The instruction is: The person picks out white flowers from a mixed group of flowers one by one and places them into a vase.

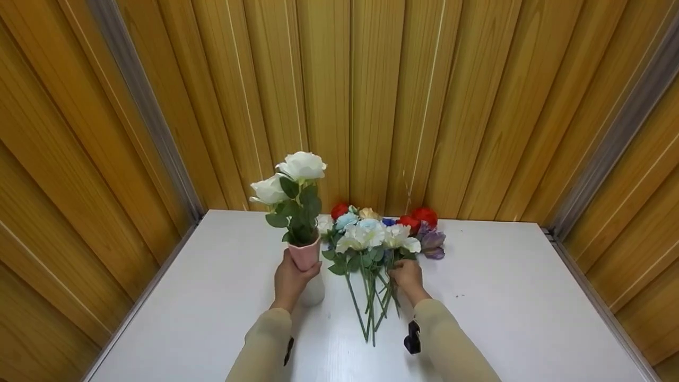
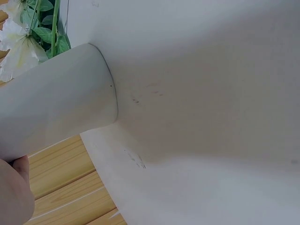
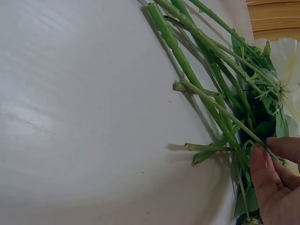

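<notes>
My left hand (image 1: 293, 278) is wrapped around a vase with a pink upper part (image 1: 306, 257) and a pale lower body (image 2: 56, 101) that stands on the table. White roses (image 1: 301, 165) with green leaves rise from its mouth. To the right, a pile of artificial flowers (image 1: 366, 236) lies with stems pointing toward me. My right hand (image 1: 407, 276) pinches a thin green stem (image 3: 225, 112) just below a white flower (image 1: 401, 237), thumb and fingertips together. In the left wrist view, only part of the left hand shows, at the lower left.
The white table (image 1: 504, 297) bears small dark marks. Red flowers (image 1: 424, 216) and a purple flower (image 1: 434, 244) lie at the pile's right end. Wood-patterned panels (image 1: 371, 106) rise behind the table and along both sides, with grey metal posts (image 1: 154, 106) at the corners.
</notes>
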Tool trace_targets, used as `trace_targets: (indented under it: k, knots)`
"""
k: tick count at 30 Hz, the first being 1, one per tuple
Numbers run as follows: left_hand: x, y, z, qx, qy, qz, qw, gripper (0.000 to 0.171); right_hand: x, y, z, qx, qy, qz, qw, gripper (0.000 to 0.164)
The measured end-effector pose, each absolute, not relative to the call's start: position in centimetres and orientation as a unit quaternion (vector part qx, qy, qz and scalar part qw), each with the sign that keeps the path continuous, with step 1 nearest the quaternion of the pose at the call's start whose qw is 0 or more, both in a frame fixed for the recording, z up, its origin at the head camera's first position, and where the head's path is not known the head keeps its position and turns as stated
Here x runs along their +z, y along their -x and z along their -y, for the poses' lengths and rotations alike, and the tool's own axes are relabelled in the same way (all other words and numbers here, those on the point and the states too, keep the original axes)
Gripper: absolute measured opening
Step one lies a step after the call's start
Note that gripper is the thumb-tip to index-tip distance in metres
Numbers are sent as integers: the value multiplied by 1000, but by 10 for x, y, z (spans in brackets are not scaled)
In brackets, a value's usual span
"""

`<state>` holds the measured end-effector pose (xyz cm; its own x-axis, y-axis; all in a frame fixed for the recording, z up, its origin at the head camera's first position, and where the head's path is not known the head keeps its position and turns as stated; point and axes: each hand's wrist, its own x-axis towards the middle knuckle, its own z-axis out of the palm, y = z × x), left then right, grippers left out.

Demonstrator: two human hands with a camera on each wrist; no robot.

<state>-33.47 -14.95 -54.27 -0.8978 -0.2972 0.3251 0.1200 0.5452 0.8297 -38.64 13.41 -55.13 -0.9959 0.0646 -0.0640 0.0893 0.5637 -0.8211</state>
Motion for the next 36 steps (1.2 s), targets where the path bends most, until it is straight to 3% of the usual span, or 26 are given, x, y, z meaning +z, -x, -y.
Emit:
trace_targets:
  k: [20, 36]
  knots:
    - [-543, 335, 148, -480, -63, 850, 208, 71, -546, 382, -131, -569, -85, -818, 28, 38]
    - [-540, 334, 149, -482, -65, 847, 213, 70, -531, 387, -129, -577, -86, -812, -26, 36]
